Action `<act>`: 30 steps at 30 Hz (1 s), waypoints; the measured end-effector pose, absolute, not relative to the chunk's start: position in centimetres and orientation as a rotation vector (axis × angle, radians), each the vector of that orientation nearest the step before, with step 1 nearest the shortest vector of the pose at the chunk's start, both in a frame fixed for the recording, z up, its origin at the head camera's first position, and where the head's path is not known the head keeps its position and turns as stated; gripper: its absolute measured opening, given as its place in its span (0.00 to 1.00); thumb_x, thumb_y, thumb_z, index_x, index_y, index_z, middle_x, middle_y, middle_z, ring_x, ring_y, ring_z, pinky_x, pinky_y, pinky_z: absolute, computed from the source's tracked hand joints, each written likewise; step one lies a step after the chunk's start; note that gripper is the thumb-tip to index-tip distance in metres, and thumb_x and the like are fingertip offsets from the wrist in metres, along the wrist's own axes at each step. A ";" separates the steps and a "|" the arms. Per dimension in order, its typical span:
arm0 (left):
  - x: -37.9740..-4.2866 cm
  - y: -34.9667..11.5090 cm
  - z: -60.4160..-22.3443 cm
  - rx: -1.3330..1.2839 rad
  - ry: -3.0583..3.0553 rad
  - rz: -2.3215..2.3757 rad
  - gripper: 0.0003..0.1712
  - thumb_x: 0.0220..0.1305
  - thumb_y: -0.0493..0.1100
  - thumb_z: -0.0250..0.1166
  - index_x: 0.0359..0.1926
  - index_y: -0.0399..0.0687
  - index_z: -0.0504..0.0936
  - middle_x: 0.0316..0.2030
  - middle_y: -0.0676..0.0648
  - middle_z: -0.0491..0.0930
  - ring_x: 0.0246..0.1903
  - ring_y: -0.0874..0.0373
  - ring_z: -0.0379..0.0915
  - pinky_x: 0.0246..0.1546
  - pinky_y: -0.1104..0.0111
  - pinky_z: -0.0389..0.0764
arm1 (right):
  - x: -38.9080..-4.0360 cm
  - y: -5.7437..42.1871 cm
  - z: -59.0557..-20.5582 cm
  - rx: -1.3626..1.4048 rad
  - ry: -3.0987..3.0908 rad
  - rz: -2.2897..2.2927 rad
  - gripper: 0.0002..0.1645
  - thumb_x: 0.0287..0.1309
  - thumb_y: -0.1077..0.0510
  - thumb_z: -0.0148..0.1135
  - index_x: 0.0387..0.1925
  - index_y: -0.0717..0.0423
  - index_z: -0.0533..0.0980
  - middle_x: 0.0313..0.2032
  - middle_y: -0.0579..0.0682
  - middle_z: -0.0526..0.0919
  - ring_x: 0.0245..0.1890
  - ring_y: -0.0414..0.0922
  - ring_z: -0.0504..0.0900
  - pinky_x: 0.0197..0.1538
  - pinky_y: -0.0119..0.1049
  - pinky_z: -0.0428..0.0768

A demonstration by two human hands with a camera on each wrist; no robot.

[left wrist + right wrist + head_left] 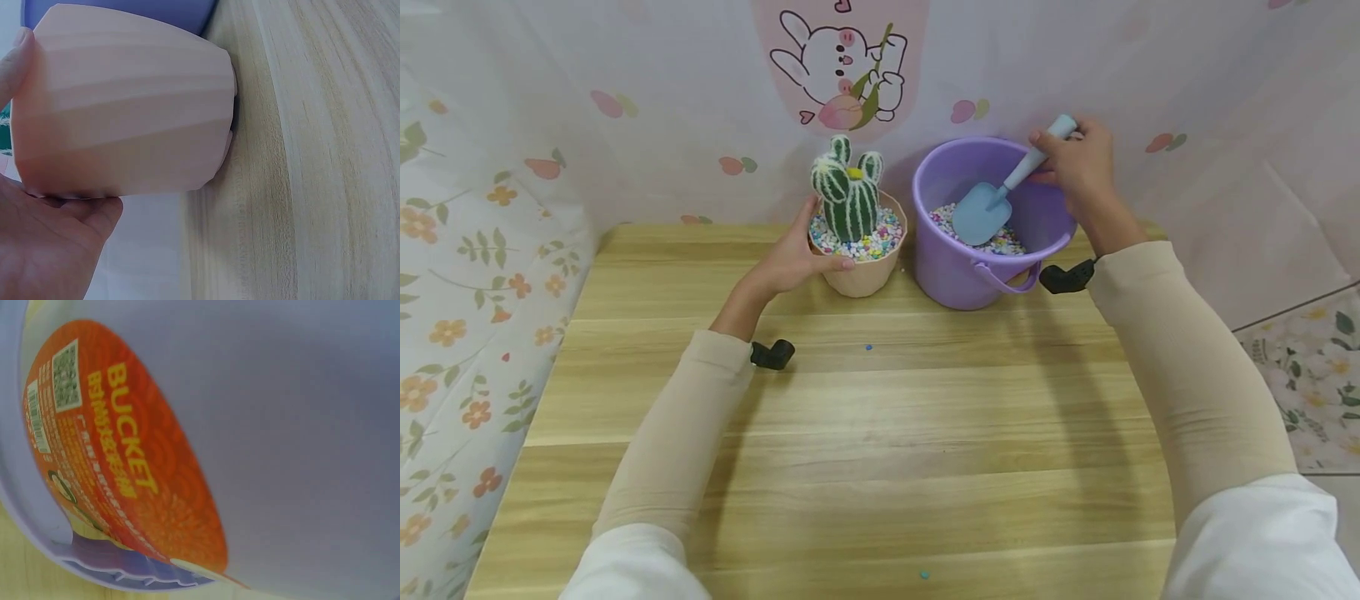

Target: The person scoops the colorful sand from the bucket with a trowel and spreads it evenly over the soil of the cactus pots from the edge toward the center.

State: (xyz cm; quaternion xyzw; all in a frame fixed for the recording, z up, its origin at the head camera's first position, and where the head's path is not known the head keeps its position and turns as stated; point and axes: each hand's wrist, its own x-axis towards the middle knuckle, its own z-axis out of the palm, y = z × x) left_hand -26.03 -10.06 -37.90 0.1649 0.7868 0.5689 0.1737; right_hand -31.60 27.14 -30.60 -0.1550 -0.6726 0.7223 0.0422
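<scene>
My left hand grips the side of a peach plant pot, thumb on the near rim. In the left wrist view the hand wraps the faceted wall of the same pot. A green knitted cactus stands upright in it among multicoloured pebbles. My right hand holds a light blue shovel by its handle. The blade points down inside a purple bucket, over more pebbles. The right wrist view shows only the bucket's outer wall and its label; the hand is hidden there.
The bucket's handle hangs at its front right. A blue pebble and a teal one lie loose on the wooden table. A printed curtain with a rabbit drawing rises behind the pot and bucket.
</scene>
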 end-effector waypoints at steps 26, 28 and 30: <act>-26.5 -10.7 -39.9 0.455 2.209 1.674 0.63 0.58 0.44 0.71 0.77 0.52 0.31 0.74 0.44 0.49 0.72 0.51 0.48 0.71 0.55 0.54 | -31.8 28.6 -30.5 -0.546 -2.196 1.902 0.29 0.59 0.57 0.66 0.62 0.55 0.74 0.44 0.44 0.81 0.40 0.37 0.79 0.51 0.29 0.76; -26.5 -11.1 -40.2 0.438 2.251 1.636 0.63 0.59 0.48 0.70 0.77 0.51 0.30 0.76 0.44 0.44 0.74 0.50 0.42 0.72 0.55 0.51 | -31.6 28.6 -30.3 -0.561 -2.231 1.869 0.31 0.60 0.53 0.66 0.65 0.54 0.72 0.51 0.46 0.80 0.45 0.37 0.79 0.54 0.28 0.74; -26.4 -11.6 -40.3 0.418 2.314 1.576 0.63 0.61 0.53 0.68 0.77 0.51 0.28 0.77 0.44 0.39 0.75 0.50 0.37 0.73 0.54 0.49 | -31.3 28.7 -30.1 -0.566 -2.309 1.795 0.35 0.62 0.49 0.64 0.68 0.52 0.67 0.61 0.46 0.75 0.56 0.38 0.75 0.61 0.28 0.69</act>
